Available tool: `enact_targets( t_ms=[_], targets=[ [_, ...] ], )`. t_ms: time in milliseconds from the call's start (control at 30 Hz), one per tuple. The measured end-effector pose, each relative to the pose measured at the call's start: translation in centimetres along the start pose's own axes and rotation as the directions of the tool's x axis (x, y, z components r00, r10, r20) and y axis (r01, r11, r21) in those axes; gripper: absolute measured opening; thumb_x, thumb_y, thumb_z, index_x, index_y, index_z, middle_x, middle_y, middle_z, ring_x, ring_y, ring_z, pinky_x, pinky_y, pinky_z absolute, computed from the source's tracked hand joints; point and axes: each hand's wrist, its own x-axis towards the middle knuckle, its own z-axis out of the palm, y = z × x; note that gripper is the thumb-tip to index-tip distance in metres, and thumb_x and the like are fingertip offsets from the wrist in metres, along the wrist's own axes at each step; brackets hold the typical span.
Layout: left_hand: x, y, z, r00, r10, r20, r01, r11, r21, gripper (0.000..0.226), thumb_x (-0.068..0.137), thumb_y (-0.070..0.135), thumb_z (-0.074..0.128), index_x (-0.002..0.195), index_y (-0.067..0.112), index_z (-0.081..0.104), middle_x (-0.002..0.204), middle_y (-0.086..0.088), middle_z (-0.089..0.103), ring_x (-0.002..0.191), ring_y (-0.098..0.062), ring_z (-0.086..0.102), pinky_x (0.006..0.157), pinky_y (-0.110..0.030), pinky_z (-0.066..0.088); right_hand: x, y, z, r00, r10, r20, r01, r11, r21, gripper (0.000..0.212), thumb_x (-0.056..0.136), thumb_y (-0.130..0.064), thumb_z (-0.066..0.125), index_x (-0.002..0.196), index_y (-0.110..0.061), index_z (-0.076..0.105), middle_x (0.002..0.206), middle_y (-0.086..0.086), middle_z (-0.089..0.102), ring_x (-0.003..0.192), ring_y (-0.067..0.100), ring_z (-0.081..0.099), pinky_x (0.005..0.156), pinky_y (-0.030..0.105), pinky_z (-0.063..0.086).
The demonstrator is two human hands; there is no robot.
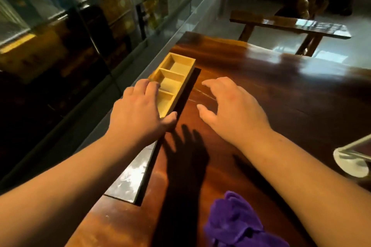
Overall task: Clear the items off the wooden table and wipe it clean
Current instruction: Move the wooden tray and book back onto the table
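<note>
A light wooden compartment box [176, 66] with three open sections lies on a long dark slab [130, 178] along the left edge of the glossy wooden table [281, 90]. My left hand [136, 110] grips the box's near end, fingers over its left wall and thumb at the near corner. My right hand [230, 106] hovers just to the right of the box with fingers spread, holding nothing. A crumpled purple cloth [236, 222] lies on the table at the near edge, below my right forearm.
A glass display cabinet [80, 26] full of boxes runs close along the table's left side. A white-based object [351, 160] stands at the right edge. A dark wooden bench [291, 24] sits beyond the table's far end.
</note>
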Motion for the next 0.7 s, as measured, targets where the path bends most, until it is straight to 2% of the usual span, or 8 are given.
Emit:
enact_targets(
  t_ms=[167,333,500,600,700],
  targets=[
    [-1.3,-7.0,1.7,0.999,-0.050,-0.002,0.050,0.997,0.058,0.089,0.072,0.088,0.052,0.138,0.028,0.044,0.140,-0.002,0.052,0.118,-0.030,0.057,0.080,-0.046,0.056,3.1,-5.7,5.4,0.995,-0.079,0.065,0.079,0.997,0.007,0.056,0.089,-0.049,0.066,0.139,-0.027,0.051,0.129,-0.002,0.058,0.113,0.021,0.055,0.082,0.035,0.049],
    [-2.5,-11.5,3.7,0.991,-0.125,0.046,0.123,0.991,0.045,0.087,0.070,0.089,0.053,0.134,0.030,0.042,0.133,-0.001,0.054,0.108,-0.026,0.061,0.068,-0.041,0.059,4.6,-9.3,10.2,0.984,-0.119,0.131,0.116,0.993,0.028,0.057,0.090,-0.049,0.065,0.141,-0.027,0.051,0.132,-0.003,0.058,0.118,0.020,0.053,0.087,0.033,0.047],
    [-4.8,-14.2,5.5,0.964,-0.206,0.167,0.202,0.979,0.040,0.105,0.059,0.103,0.036,0.134,0.029,0.042,0.124,-0.002,0.058,0.100,-0.024,0.064,0.060,-0.036,0.052,4.8,-11.6,13.9,0.962,-0.103,0.254,0.109,0.994,-0.010,0.044,0.091,-0.052,0.063,0.127,-0.025,0.059,0.115,-0.003,0.060,0.108,0.022,0.054,0.078,0.037,0.053],
    [-6.0,-14.9,6.4,0.918,-0.271,0.291,0.266,0.962,0.058,0.124,0.045,0.112,0.031,0.134,0.027,0.043,0.120,-0.004,0.060,0.100,-0.026,0.064,0.065,-0.041,0.056,4.6,-12.4,15.6,0.952,-0.086,0.295,0.131,0.982,-0.136,0.035,0.094,-0.049,0.060,0.116,-0.022,0.062,0.103,-0.001,0.058,0.097,0.024,0.055,0.069,0.038,0.045],
    [-7.0,-15.2,7.1,0.866,-0.314,0.390,0.323,0.945,0.045,0.126,0.033,0.115,0.033,0.122,0.026,0.044,0.111,-0.003,0.057,0.089,-0.023,0.060,0.064,-0.041,0.056,4.7,-12.6,16.5,0.959,-0.052,0.279,0.111,0.973,-0.203,0.022,0.095,-0.036,0.063,0.110,-0.021,0.059,0.099,0.001,0.061,0.090,0.027,0.057,0.065,0.038,0.037]
  ],
)
